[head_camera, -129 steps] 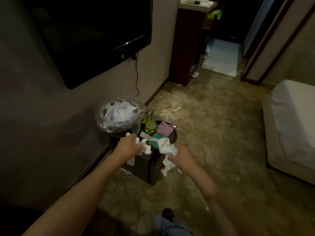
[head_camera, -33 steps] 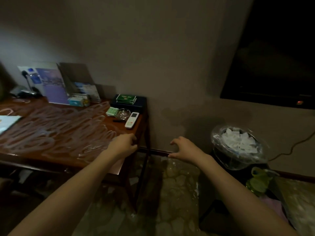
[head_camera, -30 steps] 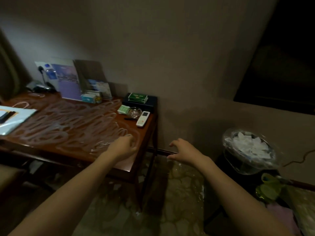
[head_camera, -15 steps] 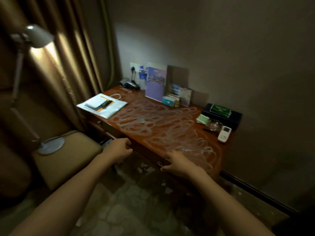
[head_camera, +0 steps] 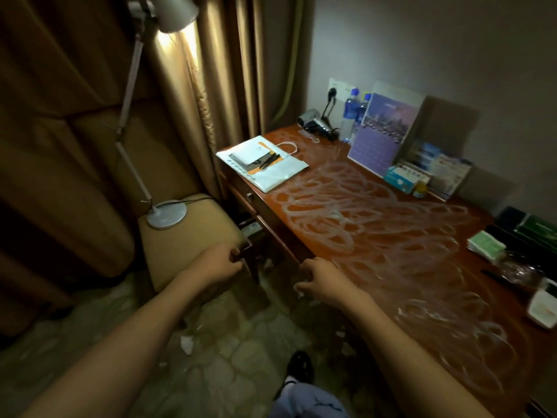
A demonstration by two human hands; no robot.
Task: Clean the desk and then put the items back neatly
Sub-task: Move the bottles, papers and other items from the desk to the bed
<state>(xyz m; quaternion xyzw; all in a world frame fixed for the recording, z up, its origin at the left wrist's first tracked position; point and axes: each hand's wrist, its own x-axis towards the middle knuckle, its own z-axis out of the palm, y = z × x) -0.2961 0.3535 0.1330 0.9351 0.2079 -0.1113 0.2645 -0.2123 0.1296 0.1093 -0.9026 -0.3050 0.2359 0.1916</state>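
Left hand (head_camera: 218,263) curled around the near corner of the chair (head_camera: 184,245) seat, fingers closed on its edge. Right hand (head_camera: 321,280) loosely curled, empty, at the near-left front edge of the desk (head_camera: 376,236); contact unclear. Desk runs right and far from the hands, top streaked with white swirl marks, middle bare. Far-left corner: paper bag (head_camera: 265,165) overhanging the edge. Far edge at the wall: hair dryer (head_camera: 313,123), water bottles (head_camera: 351,111), calendar (head_camera: 379,137), brochures (head_camera: 443,173). Right end: green packets (head_camera: 485,245), glass ashtray (head_camera: 518,268), remote (head_camera: 544,304). Desk lamp (head_camera: 167,211) stands on the chair seat. Floor gap between chair and desk narrow, littered with paper scraps (head_camera: 187,343).
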